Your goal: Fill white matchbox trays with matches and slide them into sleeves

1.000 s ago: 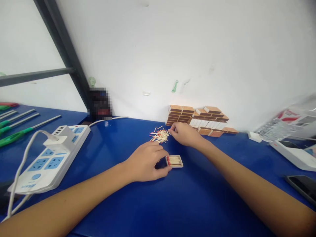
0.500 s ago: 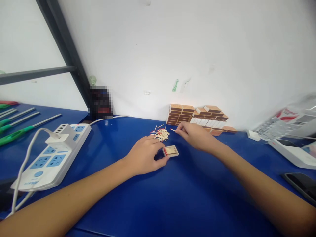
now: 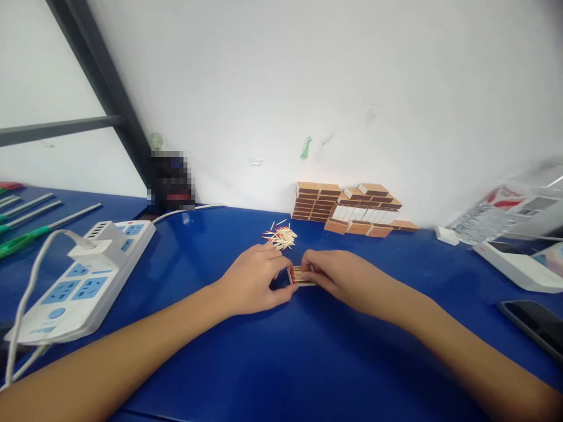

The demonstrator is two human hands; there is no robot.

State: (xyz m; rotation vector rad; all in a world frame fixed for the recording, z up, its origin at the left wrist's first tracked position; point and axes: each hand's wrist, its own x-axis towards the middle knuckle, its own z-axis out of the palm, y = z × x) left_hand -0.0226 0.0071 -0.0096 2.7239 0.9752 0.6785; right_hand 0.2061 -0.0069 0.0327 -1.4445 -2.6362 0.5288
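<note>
A small open matchbox tray (image 3: 296, 283) lies on the blue table, with red-headed matches (image 3: 297, 274) side by side inside it. My left hand (image 3: 255, 278) grips the tray's left end between thumb and fingers. Over the tray's right part, the fingertips of my right hand (image 3: 338, 274) are pinched together on a match, mostly hidden by the fingers, down among the others. Just behind my left hand is a loose heap of matches (image 3: 284, 236), pointing in many directions.
Stacked matchboxes (image 3: 316, 200) stand against the wall, with more matchboxes (image 3: 367, 211) beside them. A power strip (image 3: 79, 287) with a plugged-in white charger (image 3: 97, 246) lies left. At right are a plastic bottle (image 3: 492, 208), a white device (image 3: 519, 269) and a phone (image 3: 534, 325).
My right hand has come down and left from near the matchbox stack to the tray, bringing a match with it. The left hand keeps its grip on the tray. The view has shifted slightly.
</note>
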